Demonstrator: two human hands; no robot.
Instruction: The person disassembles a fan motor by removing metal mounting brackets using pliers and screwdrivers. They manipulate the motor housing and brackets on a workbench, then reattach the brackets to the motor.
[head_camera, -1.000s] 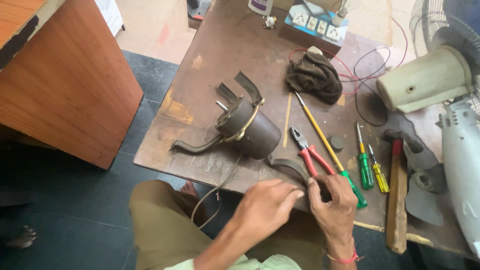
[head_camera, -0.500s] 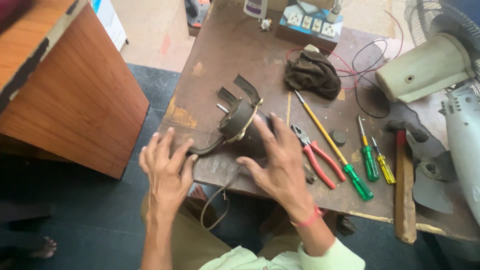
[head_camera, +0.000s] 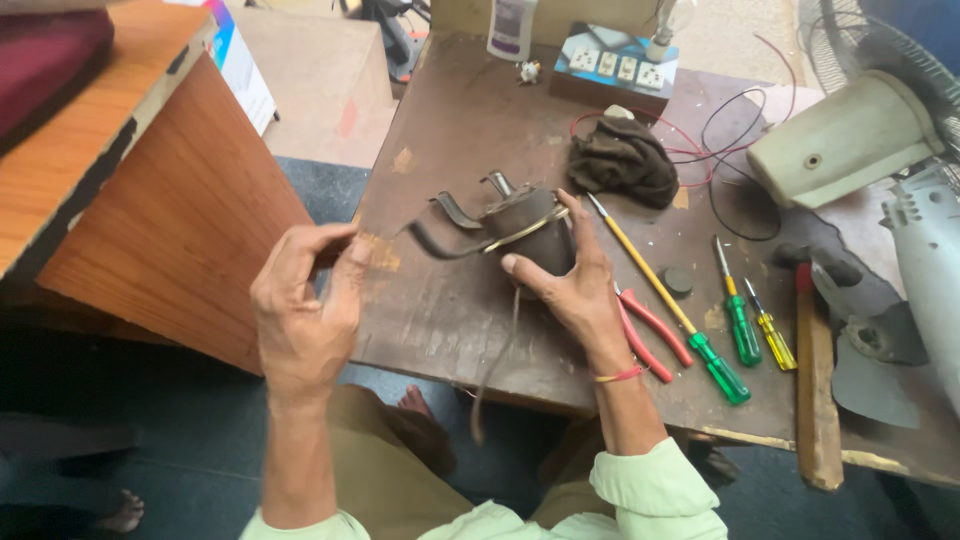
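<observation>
Workbench: worn brown tabletop (head_camera: 450, 310), scuffed and stained, with a wooden cabinet (head_camera: 170, 200) just off its left edge.
Motor: dark cylindrical motor housing (head_camera: 525, 228) with curved metal brackets, lifted and tilted now; half a second ago it sat lower on the bench under your palm.
Right hand: your right hand (head_camera: 570, 285) is wrapped round the near side of the motor housing, thumb pressed on its front, fingers behind, a firm hold.
Left hand: your left hand (head_camera: 305, 300) has come up off the bench edge; a moment back it was spread flat, now the fingers are curled in with the tips pinched together. Whether they hold anything, I cannot tell.
Cord: a thin cord (head_camera: 497, 360) trails down from the motor over the table edge, blurred.
Tools: red-handled pliers (head_camera: 650, 335) just beside your right wrist, a long green-handled screwdriver (head_camera: 665, 300) next, two smaller screwdrivers (head_camera: 745, 325) beyond, then a hammer (head_camera: 815, 380).
Back of bench: dark rag (head_camera: 625, 160), socket board (head_camera: 615, 72), red and black wires (head_camera: 720, 130).
Right edge: cream fan base (head_camera: 850, 140).
</observation>
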